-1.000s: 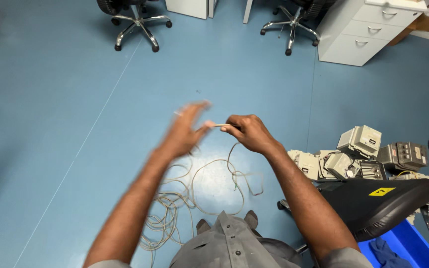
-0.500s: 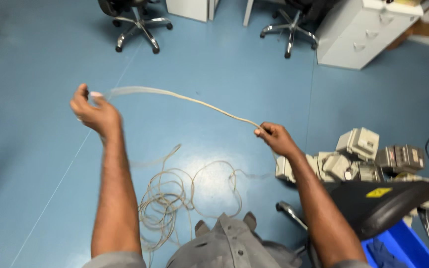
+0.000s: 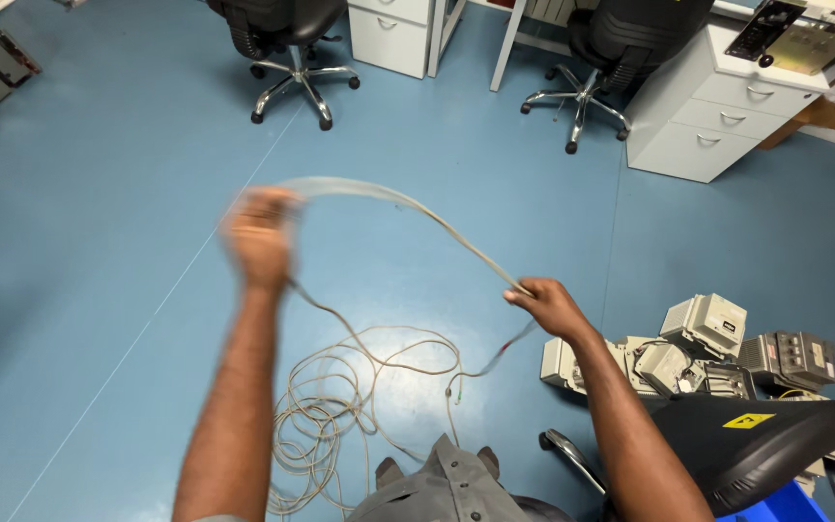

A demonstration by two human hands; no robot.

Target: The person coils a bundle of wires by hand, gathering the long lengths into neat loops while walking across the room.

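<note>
A long pale grey cable (image 3: 427, 217) arcs between both of my hands. My left hand (image 3: 261, 235), blurred by motion, is raised and closed around the cable at its far end of the arc. My right hand (image 3: 548, 304) pinches the cable lower and to the right. Below them the rest of the cable lies in a loose tangled coil (image 3: 340, 406) on the blue floor, with a strand rising from it to my left hand.
A heap of grey electrical units (image 3: 698, 343) lies on the floor at the right, behind a black stool seat (image 3: 756, 445). Two office chairs (image 3: 292, 39) and a white drawer cabinet (image 3: 717, 106) stand at the back. A blue bin corner (image 3: 775, 507) shows bottom right.
My hands started close together on the cable, then my left hand swept out left drawing it through. It has now come back toward the centre, making a loop; the view tilted up.
</note>
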